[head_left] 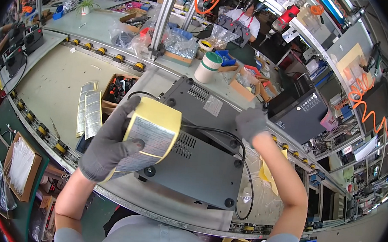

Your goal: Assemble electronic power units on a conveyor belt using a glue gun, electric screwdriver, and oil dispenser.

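Observation:
My left hand [114, 143], in a grey glove, grips a thick stack of printed labels [150, 133] on yellow backing, its thumb across the printed face. Behind and below that stack, two dark grey metal housings [198, 173] with vent slots and round rubber feet lie feet up on the work surface. The farther housing [190, 106] carries a pale label [213, 105]. A black cable [244, 158] runs across the nearer one and loops down its right side. My right hand, the gloved one [251, 124], is closed beside the farther housing's right end; whatever its fingers hold is hidden.
Loose label strips [93, 113] lie left of a box of black parts [120, 88]. A white-and-green canister [207, 67] and a large black device [304, 113] stand beyond. Rollers [100, 50] line the conveyor edge. A co-worker [247, 23] is across the bench.

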`<state>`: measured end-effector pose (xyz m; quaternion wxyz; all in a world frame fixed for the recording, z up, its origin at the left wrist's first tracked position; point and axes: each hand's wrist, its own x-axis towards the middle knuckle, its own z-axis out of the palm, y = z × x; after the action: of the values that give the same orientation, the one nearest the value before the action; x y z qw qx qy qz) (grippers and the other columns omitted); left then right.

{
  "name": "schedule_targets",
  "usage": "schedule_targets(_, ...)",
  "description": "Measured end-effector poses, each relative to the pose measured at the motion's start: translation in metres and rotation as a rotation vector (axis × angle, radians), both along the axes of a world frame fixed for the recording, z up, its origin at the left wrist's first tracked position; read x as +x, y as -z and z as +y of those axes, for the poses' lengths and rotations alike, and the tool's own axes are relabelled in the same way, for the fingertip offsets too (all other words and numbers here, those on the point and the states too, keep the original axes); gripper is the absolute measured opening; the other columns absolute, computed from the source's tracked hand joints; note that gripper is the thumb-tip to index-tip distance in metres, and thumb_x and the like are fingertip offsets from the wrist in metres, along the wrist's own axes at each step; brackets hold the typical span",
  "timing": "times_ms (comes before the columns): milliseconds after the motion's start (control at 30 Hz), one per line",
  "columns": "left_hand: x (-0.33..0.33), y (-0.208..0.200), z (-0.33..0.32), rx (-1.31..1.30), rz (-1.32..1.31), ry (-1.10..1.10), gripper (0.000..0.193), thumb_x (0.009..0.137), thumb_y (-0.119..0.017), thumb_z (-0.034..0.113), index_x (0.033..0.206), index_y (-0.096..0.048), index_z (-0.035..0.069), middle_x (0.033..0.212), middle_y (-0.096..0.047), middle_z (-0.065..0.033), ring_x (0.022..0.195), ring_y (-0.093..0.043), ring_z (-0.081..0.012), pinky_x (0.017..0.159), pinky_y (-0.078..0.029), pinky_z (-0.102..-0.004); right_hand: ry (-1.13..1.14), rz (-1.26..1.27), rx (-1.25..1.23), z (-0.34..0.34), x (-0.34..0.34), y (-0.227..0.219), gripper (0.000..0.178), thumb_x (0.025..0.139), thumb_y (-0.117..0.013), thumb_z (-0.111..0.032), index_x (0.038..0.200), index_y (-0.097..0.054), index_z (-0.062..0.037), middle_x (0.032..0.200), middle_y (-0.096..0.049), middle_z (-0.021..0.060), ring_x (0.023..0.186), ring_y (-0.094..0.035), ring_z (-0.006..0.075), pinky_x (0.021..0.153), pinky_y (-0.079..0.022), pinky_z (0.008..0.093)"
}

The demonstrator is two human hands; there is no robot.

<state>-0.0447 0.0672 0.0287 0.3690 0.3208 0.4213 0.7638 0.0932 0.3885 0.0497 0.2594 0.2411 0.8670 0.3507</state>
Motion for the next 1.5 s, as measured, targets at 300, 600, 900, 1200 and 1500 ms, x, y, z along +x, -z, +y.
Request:
schedule_targets(300,0.063,0.016,0.002,-0.085,-0.284,0.538,0.045,0.083,-0.063,0.010,0.123,-0.049,-0.003,0.113,-0.060,-0.0097,0.102,-0.057,-0.0159,0.092,-0.043,-0.0296,-0.871,0.919,-0.262,-0.165,0.086,-0.030,0.043,0.064,-0.065,-0.020,0.107,-0.061,-0.0154,0.092,-0.057,0.0018,0.081,-0.057,0.0155,0.072,-0.043,0.0311)
schedule_targets(600,0.098,0.036,0.009,-0.085,0.518,0.149,0.028,0.077,-0.072,0.015,0.103,-0.068,0.006,0.107,-0.060,-0.0094,0.111,-0.050,-0.0173,0.093,-0.039,-0.0303,-0.538,1.241,-0.560,-0.177,0.120,0.007,0.030,0.063,-0.064,-0.011,0.093,-0.066,-0.0094,0.073,-0.059,0.0086,0.064,-0.056,0.0270,0.058,-0.042,0.0366)
schedule_targets(900,0.100,0.057,0.004,0.254,0.722,0.132,0.026,0.070,-0.071,0.000,0.094,-0.068,0.010,0.110,-0.051,-0.0093,0.091,-0.053,-0.0197,0.076,-0.044,-0.0287,-0.380,1.134,-1.076,-0.182,0.130,0.019,0.020,0.071,-0.069,-0.007,0.091,-0.064,-0.0058,0.082,-0.064,0.0099,0.073,-0.061,0.0265,0.063,-0.047,0.0329)
schedule_targets(1200,0.109,0.074,0.008,0.324,0.678,0.037,0.028,0.060,-0.064,-0.013,0.079,-0.062,0.006,0.093,-0.052,-0.0064,0.085,-0.051,-0.0221,0.074,-0.042,-0.0301,-0.490,1.081,-0.877,-0.207,0.126,-0.007,0.045,0.058,-0.083,-0.028,0.092,-0.061,-0.0072,0.088,-0.062,0.0090,0.079,-0.060,0.0264,0.072,-0.044,0.0330)
schedule_targets(1500,0.103,0.072,0.013,0.261,0.547,0.074,0.029,0.061,-0.063,-0.013,0.080,-0.063,0.007,0.091,-0.054,-0.0059,0.081,-0.051,-0.0203,0.070,-0.041,-0.0290,-0.275,1.203,-1.023,-0.209,0.109,0.017,0.036,0.057,-0.082,-0.025,0.081,-0.061,-0.0091,0.076,-0.055,0.0063,0.074,-0.054,0.0258,0.064,-0.042,0.0355)
